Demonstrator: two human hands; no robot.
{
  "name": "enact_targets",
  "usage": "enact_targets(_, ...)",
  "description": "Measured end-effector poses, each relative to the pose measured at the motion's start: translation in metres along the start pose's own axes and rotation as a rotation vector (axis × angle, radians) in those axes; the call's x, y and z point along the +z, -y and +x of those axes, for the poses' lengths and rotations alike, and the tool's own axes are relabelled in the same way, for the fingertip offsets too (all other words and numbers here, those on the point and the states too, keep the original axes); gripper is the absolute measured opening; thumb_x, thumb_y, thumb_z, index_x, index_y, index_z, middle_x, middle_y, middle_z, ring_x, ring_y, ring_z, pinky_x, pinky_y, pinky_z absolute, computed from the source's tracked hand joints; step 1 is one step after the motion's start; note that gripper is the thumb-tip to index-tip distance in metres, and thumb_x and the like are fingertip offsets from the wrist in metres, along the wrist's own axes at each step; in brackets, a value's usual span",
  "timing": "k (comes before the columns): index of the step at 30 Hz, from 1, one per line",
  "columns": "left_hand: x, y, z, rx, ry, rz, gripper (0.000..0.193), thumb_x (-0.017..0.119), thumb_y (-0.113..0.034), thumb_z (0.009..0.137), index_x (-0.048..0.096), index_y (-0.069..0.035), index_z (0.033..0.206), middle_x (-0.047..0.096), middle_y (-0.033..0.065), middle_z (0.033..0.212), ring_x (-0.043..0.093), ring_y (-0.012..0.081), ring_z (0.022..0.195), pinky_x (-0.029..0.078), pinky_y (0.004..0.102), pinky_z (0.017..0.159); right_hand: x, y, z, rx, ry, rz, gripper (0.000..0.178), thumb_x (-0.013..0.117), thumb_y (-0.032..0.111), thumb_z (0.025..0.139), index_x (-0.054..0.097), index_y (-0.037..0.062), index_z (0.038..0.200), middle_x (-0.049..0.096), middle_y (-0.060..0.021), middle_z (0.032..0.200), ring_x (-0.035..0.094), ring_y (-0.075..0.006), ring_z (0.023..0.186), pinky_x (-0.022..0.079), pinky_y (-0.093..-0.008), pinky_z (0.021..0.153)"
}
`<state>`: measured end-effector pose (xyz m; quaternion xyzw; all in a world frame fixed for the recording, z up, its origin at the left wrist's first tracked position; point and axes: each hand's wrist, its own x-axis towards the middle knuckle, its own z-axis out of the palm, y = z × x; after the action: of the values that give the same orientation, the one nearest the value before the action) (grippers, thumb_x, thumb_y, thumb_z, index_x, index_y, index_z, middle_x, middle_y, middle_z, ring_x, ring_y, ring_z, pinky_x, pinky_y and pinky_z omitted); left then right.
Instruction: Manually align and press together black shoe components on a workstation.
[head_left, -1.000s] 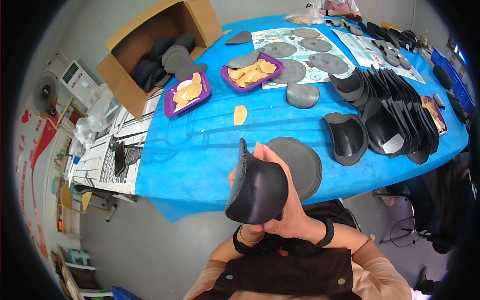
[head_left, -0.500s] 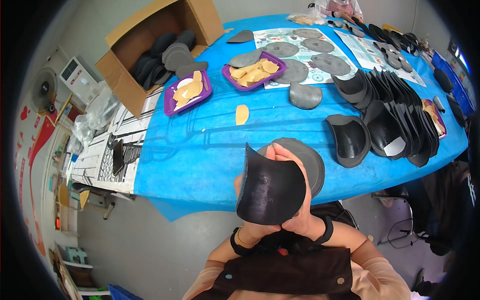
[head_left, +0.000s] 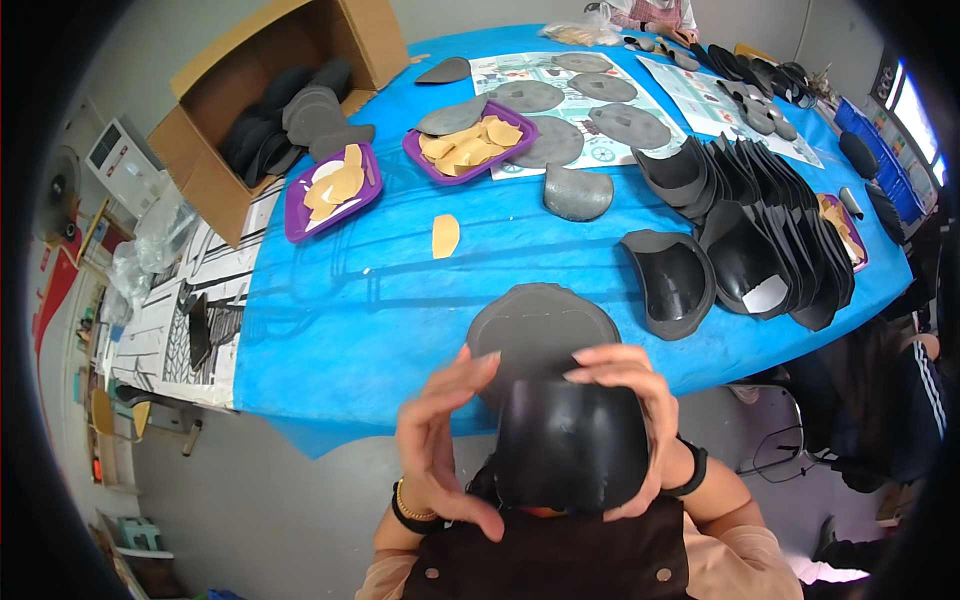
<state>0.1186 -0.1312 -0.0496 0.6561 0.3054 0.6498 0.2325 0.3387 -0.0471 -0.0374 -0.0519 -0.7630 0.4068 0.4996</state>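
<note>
A curved, glossy black shell (head_left: pixel 572 450) is held up in front of me, just off the table's near edge. My right hand (head_left: pixel 645 415) grips its right side, fingers over the top rim and thumb near the bottom. At its left, my left hand (head_left: pixel 435 435) is open, its fingers and thumb spread apart beside the shell. Just beyond lies a flat, rounded dark-grey piece (head_left: pixel 545 325), partly hidden by the shell and hands. Several similar black shells (head_left: pixel 760 255) stand nested at the right, with a single shell (head_left: pixel 668 285) beside them.
Two purple trays (head_left: pixel 374 193) of tan pieces stand at the left, near an open cardboard box (head_left: pixel 215 190). A tan piece (head_left: pixel 446 237) lies on the blue tablecloth (head_left: pixel 400 330). Flat grey ovals (head_left: pixel 628 127) rest on printed sheets. A person (head_left: pixel 650 15) sits at the far end.
The shell has turned over and come lower and closer to me. My left hand has moved off it and spread, uncovering more of the flat grey piece. The view has shifted slightly.
</note>
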Motion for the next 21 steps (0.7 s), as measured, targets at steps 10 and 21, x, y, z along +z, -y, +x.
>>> enact_targets(10,0.016,0.0,-0.02,-0.074,0.194,-0.054,0.129,0.095,-0.044,0.051,0.022,-0.013,0.152,0.035,0.0236,0.151,0.042,0.0383,0.136,0.018,0.0579,0.115,0.002,-0.001,-0.02,0.043,0.022,0.073,0.098,0.092,0.041,0.05,0.049,-0.0025,0.126,0.062,-0.0223,0.119,0.054,-0.0373,0.117,0.046,-0.0441,0.095)
enact_targets(21,0.019,-0.002,-0.032,-0.073,0.166,-0.043,0.132,0.095,-0.047,0.05,0.02,-0.01,0.152,0.027,0.0232,0.155,0.045,0.0425,0.132,0.021,0.0572,0.115,0.009,-0.003,-0.027,0.05,0.073,0.178,0.088,0.09,0.037,0.055,0.052,-0.0027,0.124,0.062,-0.0221,0.121,0.055,-0.0373,0.116,0.045,-0.0451,0.094)
